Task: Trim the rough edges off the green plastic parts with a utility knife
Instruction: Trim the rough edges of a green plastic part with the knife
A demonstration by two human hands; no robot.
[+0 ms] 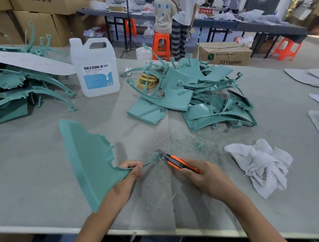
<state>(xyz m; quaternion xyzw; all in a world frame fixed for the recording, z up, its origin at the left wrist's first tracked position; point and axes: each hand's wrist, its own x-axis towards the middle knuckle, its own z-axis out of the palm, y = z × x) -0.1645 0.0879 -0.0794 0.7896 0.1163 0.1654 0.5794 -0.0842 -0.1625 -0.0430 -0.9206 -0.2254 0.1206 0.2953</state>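
Worktop (34, 170): heap of green parts (192, 96) centre rear. One green part (87, 159) stands tilted at near left. It is a thin shell, judged light, with a stiff panel and a whippy slender arm, so best held close to the cut. White jug (94, 68): fill level unreadable. Left hand (131, 171) pinches the arm. Right hand (202, 175) is clamped round the utility knife (178, 163), blade at the arm's tip.

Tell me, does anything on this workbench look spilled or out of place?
Only the green shavings strewn over the table ahead of the utility knife look spilled; they seem to be trimming waste. Yellow rings lie half buried under the heap of green parts, oddly out of place.
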